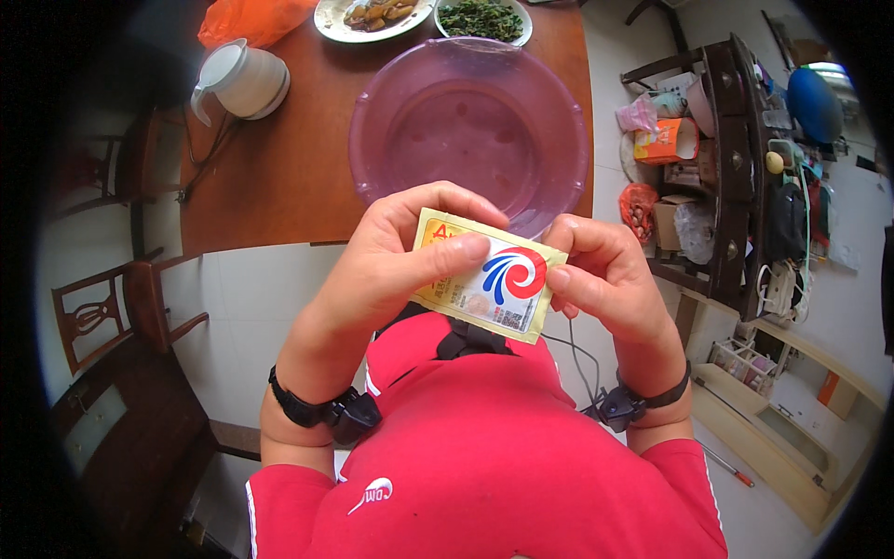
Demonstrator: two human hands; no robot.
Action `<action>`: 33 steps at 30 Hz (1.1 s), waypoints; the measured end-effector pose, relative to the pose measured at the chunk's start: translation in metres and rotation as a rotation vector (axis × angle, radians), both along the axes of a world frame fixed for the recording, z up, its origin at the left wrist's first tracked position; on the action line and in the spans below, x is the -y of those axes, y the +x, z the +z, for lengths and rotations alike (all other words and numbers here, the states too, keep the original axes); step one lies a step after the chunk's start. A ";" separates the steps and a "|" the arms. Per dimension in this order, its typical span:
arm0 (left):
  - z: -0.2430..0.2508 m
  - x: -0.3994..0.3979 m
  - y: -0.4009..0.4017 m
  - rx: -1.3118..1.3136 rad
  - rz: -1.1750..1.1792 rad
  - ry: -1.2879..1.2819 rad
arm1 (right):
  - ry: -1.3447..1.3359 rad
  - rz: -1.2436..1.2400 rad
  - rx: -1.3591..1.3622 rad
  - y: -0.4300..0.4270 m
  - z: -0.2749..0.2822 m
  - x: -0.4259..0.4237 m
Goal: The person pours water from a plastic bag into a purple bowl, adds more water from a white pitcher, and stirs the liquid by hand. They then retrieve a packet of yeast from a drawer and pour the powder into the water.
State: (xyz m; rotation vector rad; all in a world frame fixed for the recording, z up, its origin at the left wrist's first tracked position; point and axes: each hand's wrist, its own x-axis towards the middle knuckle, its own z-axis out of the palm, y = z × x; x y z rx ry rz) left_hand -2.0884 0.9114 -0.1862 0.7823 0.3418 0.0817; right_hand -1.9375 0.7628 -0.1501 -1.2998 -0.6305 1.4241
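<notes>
A flat yellow and white sachet (pixel 489 279) with a red and blue swirl and printed writing is held between both hands, just past the near edge of the table. My left hand (pixel 419 244) grips its left part, thumb across the front and fingers behind. My right hand (pixel 601 272) pinches its upper right edge between thumb and fingers. No tear in the sachet can be made out. Right beyond the hands, a translucent purple plastic basin (pixel 367 133) stands on the wooden table (pixel 300 168); my fingers hide part of its near rim.
A white electric kettle (pixel 241 80) stands at the table's left, its cord beside it. A plate of cooked food (pixel 335 28) and a bowl of chopped greens (pixel 482 21) lie beyond the basin, near an orange plastic bag (pixel 244 21). Wooden chairs (pixel 150 307) stand left, a cluttered dark cabinet (pixel 730 175) right.
</notes>
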 end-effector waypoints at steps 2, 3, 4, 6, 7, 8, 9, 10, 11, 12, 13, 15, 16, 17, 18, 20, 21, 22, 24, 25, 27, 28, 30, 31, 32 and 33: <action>-0.001 0.000 0.001 0.002 0.015 0.006 | -0.005 0.014 0.011 0.002 0.005 -0.002; -0.001 0.000 0.002 0.008 0.028 0.011 | -0.008 0.011 0.009 0.002 0.006 -0.002; -0.001 0.000 0.002 0.006 0.024 0.008 | 0.016 -0.007 0.037 0.003 0.006 -0.003; -0.001 0.000 0.002 0.041 0.048 0.017 | 0.036 -0.030 0.064 0.004 0.005 -0.003; -0.001 -0.001 0.003 0.040 0.044 0.013 | 0.062 -0.042 0.055 0.005 0.003 -0.003; 0.001 -0.002 0.003 0.041 0.042 0.002 | 0.089 -0.053 0.046 0.005 0.002 -0.003; 0.001 -0.003 0.005 0.044 0.040 -0.007 | 0.086 -0.056 0.046 0.005 0.002 -0.005; 0.002 -0.003 0.006 0.043 0.037 -0.010 | 0.090 -0.085 0.039 0.005 0.003 -0.007; 0.002 -0.003 0.006 0.042 0.034 -0.018 | 0.094 -0.113 0.031 0.005 0.003 -0.008; 0.003 -0.004 0.007 0.040 0.033 -0.025 | 0.093 -0.112 0.029 0.005 0.002 -0.009; 0.003 -0.004 0.007 0.038 0.034 -0.026 | 0.091 -0.132 0.015 0.005 0.002 -0.010; 0.003 -0.005 0.008 0.041 0.026 -0.059 | 0.087 -0.151 -0.002 0.006 0.002 -0.012; 0.003 -0.005 0.008 0.039 0.027 -0.060 | 0.081 -0.150 -0.036 0.006 0.002 -0.013; 0.003 -0.005 0.008 0.040 0.030 -0.079 | 0.074 -0.149 -0.070 0.006 0.002 -0.013; 0.003 -0.005 0.008 0.041 0.033 -0.097 | 0.074 -0.149 -0.072 0.007 0.001 -0.013; 0.005 -0.007 0.008 0.031 0.018 -0.098 | 0.059 -0.119 -0.101 0.009 0.000 -0.013; 0.005 -0.008 0.008 0.023 0.003 -0.097 | 0.059 -0.118 -0.103 0.010 0.000 -0.014; 0.005 -0.008 0.009 0.022 0.003 -0.097 | 0.054 -0.117 -0.107 0.010 -0.001 -0.013; 0.004 -0.008 0.009 0.019 0.014 -0.069 | 0.048 -0.115 -0.113 0.011 -0.001 -0.014; 0.003 -0.009 0.008 0.019 0.014 -0.069 | 0.049 -0.115 -0.104 0.011 -0.001 -0.014; 0.001 -0.009 0.008 0.028 0.014 -0.082 | 0.050 -0.115 -0.096 0.011 -0.001 -0.015; 0.001 -0.009 0.008 0.028 0.014 -0.083 | 0.042 -0.113 -0.093 0.011 -0.001 -0.015; 0.002 -0.009 0.008 0.019 0.017 -0.086 | 0.034 -0.112 -0.089 0.011 -0.002 -0.014; 0.002 -0.010 0.008 0.019 0.016 -0.086 | 0.031 -0.111 -0.079 0.011 -0.003 -0.013; 0.001 -0.010 0.007 0.022 0.008 -0.084 | 0.027 -0.111 -0.069 0.011 -0.003 -0.013; 0.001 -0.010 0.007 0.026 0.000 -0.083 | 0.027 -0.112 -0.068 0.011 -0.003 -0.013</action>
